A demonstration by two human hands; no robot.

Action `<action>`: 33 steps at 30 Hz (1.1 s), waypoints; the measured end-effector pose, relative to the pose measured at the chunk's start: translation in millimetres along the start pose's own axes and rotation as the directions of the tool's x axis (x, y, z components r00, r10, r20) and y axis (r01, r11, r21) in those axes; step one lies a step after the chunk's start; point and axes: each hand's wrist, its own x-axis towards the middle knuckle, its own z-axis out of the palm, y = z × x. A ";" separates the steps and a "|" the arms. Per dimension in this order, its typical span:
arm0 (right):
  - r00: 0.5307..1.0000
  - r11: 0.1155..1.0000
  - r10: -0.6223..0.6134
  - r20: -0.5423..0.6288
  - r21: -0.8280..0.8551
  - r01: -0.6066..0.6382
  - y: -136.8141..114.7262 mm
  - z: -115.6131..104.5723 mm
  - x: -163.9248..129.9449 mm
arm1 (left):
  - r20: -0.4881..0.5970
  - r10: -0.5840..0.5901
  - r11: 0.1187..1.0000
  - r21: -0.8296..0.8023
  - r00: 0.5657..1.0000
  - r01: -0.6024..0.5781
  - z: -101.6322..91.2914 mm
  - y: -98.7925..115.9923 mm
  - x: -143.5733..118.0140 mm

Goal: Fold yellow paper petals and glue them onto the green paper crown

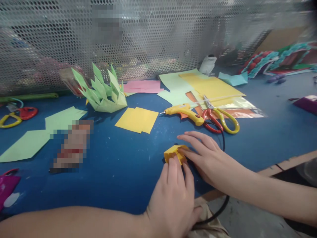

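Observation:
A small folded yellow paper piece lies on the blue table near its front edge. My left hand comes in from the lower left and presses its fingertips on the near side of the piece. My right hand reaches in from the right, fingers stretched flat, pinching the piece's right side. Both hands grip the same paper, which is partly hidden under the fingers.
A yellow glue gun and red-and-yellow scissors lie just beyond my hands, their black cord running off the table edge. Yellow paper squares, a green folded paper crown, green sheets and stacked coloured sheets lie around. A perforated metal screen stands behind.

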 end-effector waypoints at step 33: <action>0.990 0.947 0.084 -0.117 0.319 -0.043 -10.0 6.4 11.9 | -0.176 0.257 0.966 0.061 0.950 -0.250 3.0 -0.8 -17.7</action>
